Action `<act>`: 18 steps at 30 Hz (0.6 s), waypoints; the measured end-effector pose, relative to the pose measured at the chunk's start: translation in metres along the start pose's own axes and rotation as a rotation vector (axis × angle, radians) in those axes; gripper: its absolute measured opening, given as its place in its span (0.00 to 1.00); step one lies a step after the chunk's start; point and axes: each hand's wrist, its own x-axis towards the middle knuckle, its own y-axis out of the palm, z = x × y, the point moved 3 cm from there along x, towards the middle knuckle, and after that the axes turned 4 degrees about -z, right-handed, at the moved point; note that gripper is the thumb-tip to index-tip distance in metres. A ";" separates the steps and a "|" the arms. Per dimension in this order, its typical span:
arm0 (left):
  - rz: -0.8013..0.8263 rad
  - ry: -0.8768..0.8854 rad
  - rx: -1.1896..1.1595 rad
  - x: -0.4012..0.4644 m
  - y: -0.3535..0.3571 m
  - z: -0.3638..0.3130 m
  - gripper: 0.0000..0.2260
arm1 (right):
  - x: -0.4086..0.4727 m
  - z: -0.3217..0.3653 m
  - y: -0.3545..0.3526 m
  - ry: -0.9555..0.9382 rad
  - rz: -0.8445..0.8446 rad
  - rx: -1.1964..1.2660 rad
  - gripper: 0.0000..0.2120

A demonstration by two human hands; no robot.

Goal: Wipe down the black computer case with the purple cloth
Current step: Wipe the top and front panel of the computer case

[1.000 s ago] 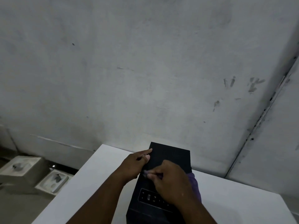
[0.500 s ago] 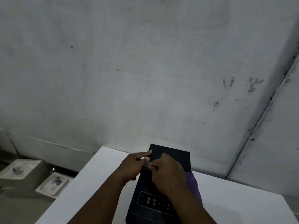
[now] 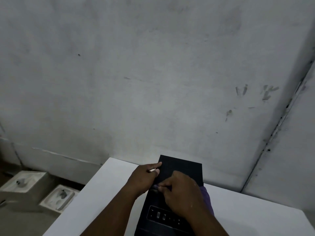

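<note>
On the table (image 3: 95, 193), the left hand (image 3: 142, 178) steadies the case (image 3: 180, 169) at its 9 o'clock edge, fingers flat, so the right hand (image 3: 180, 193), clutching the cloth (image 3: 206, 196), can wipe its top.

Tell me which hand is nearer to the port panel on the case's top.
Right. The right hand lies on the case top just beyond the port panel, its wrist beside it. The left hand rests farther back, at the case's left edge.

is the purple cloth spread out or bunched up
Bunched up: the purple cloth shows only as a wad beneath the right hand on the black computer case.
</note>
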 end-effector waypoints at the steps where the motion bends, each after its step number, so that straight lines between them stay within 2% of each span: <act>1: -0.008 0.012 0.012 -0.001 0.001 0.000 0.14 | 0.000 0.000 0.002 -0.007 -0.008 -0.005 0.09; 9: -0.055 0.062 0.045 -0.003 0.003 0.000 0.14 | -0.014 -0.010 0.000 -0.009 0.033 0.032 0.09; 14: -0.051 0.062 0.080 -0.003 0.004 0.000 0.14 | -0.002 -0.010 -0.007 0.071 -0.033 -0.005 0.08; 18: -0.049 0.066 0.090 -0.003 0.003 -0.001 0.14 | -0.009 -0.010 -0.003 0.045 -0.025 -0.010 0.10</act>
